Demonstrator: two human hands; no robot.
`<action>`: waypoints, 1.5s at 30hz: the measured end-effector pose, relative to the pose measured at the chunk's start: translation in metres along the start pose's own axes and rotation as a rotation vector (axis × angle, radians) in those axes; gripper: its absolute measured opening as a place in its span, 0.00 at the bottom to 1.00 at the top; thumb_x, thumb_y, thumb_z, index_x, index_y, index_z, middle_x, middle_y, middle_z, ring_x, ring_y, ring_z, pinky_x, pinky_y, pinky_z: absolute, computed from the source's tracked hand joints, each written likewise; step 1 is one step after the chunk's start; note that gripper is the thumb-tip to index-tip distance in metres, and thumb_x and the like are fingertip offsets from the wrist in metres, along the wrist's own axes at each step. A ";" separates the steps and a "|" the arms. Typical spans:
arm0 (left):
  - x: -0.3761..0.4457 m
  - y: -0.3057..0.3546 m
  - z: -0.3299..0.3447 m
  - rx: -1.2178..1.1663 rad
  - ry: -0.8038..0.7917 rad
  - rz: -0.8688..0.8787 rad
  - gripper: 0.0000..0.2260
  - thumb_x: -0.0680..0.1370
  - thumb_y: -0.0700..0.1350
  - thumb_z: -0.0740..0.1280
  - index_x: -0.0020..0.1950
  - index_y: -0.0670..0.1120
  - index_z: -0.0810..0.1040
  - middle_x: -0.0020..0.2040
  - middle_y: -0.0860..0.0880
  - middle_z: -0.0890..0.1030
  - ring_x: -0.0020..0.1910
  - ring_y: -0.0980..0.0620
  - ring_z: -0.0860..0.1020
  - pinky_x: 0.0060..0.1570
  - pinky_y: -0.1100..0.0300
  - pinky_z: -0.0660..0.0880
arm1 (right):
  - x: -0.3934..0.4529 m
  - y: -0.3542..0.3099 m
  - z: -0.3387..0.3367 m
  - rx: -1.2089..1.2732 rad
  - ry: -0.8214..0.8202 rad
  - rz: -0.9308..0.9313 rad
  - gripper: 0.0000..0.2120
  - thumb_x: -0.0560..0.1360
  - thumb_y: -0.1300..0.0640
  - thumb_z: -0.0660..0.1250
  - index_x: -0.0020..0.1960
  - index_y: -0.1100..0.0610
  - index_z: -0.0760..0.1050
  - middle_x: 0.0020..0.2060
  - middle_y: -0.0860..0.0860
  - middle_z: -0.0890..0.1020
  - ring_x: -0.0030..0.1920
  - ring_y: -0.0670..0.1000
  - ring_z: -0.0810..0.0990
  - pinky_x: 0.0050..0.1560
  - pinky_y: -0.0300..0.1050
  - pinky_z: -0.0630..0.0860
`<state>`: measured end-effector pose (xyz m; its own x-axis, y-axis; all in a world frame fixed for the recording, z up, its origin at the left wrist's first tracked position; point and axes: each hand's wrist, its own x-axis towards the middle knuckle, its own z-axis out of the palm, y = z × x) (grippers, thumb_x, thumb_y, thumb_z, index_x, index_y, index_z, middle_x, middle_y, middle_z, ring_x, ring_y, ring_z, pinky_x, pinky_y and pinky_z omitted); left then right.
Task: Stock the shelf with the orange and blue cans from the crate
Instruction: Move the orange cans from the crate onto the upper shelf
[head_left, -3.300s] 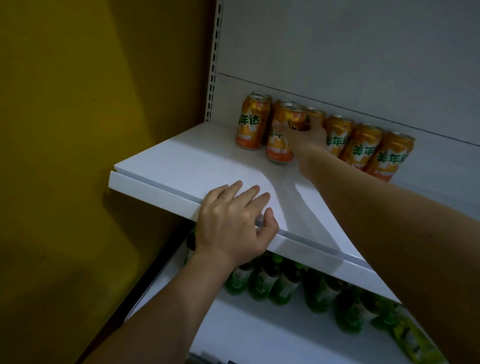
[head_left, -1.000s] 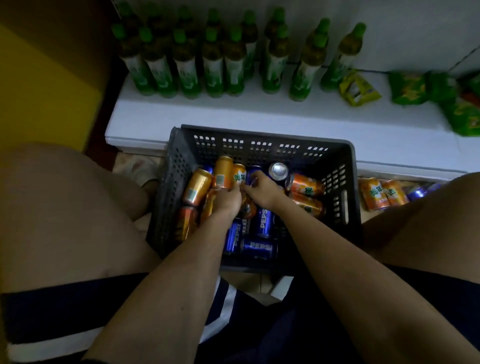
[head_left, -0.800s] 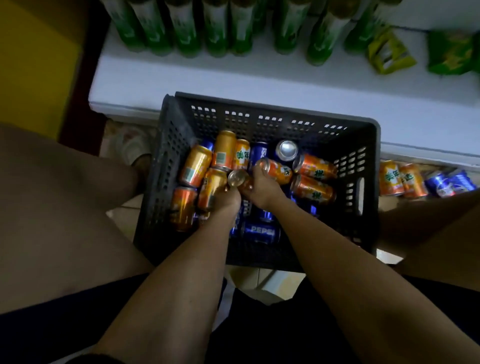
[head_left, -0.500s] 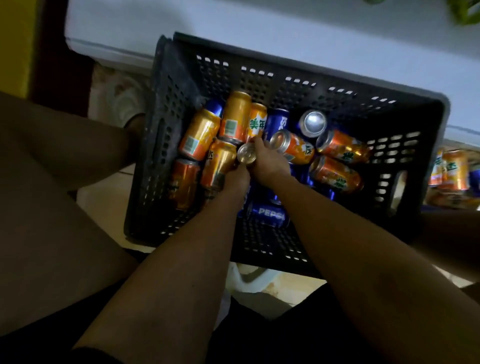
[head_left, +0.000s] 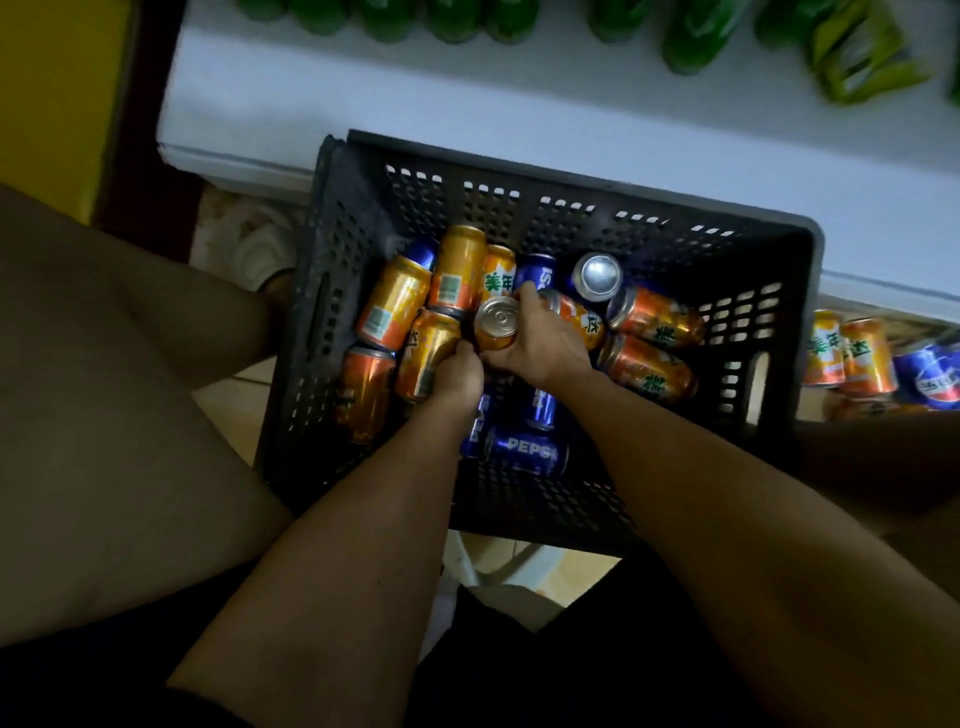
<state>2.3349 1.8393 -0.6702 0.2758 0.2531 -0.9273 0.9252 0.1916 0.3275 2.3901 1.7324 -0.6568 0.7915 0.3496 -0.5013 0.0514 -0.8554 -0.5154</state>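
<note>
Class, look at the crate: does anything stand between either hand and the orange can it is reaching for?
Nothing visible does. The right hand already grips an orange can, end up, and the left hand holds another orange can beside it in the crate.

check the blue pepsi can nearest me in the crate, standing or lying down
Lying down: the Pepsi can rests on its side on the crate floor, logo reading sideways along its length.

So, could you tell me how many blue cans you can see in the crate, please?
6 blue cans: one far left, one mid-back, one upright beside it, three lying at the near side. Others may be hidden.
</note>
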 end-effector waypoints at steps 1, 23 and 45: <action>-0.009 0.005 -0.002 -0.007 0.001 -0.001 0.24 0.83 0.56 0.50 0.58 0.42 0.79 0.54 0.44 0.82 0.53 0.43 0.79 0.56 0.51 0.74 | -0.003 -0.002 -0.009 0.022 0.000 0.000 0.36 0.65 0.39 0.76 0.62 0.53 0.61 0.52 0.55 0.81 0.51 0.59 0.80 0.45 0.53 0.77; -0.221 0.213 -0.087 0.112 0.249 1.205 0.09 0.84 0.50 0.54 0.55 0.51 0.73 0.45 0.48 0.81 0.46 0.48 0.78 0.49 0.53 0.74 | -0.113 -0.159 -0.241 1.463 0.036 -0.186 0.22 0.77 0.42 0.65 0.62 0.57 0.75 0.46 0.55 0.83 0.44 0.54 0.83 0.52 0.52 0.80; -0.274 0.386 -0.193 0.917 0.846 1.324 0.18 0.82 0.54 0.53 0.68 0.54 0.73 0.65 0.47 0.73 0.64 0.44 0.68 0.60 0.46 0.65 | -0.077 -0.292 -0.394 0.978 0.443 -0.413 0.30 0.70 0.41 0.74 0.67 0.49 0.70 0.55 0.53 0.82 0.51 0.53 0.84 0.45 0.52 0.83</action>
<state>2.5664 2.0268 -0.2552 0.9440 0.2032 0.2598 0.1453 -0.9633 0.2257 2.5540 1.8049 -0.1936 0.9788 0.2039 0.0202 0.0157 0.0233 -0.9996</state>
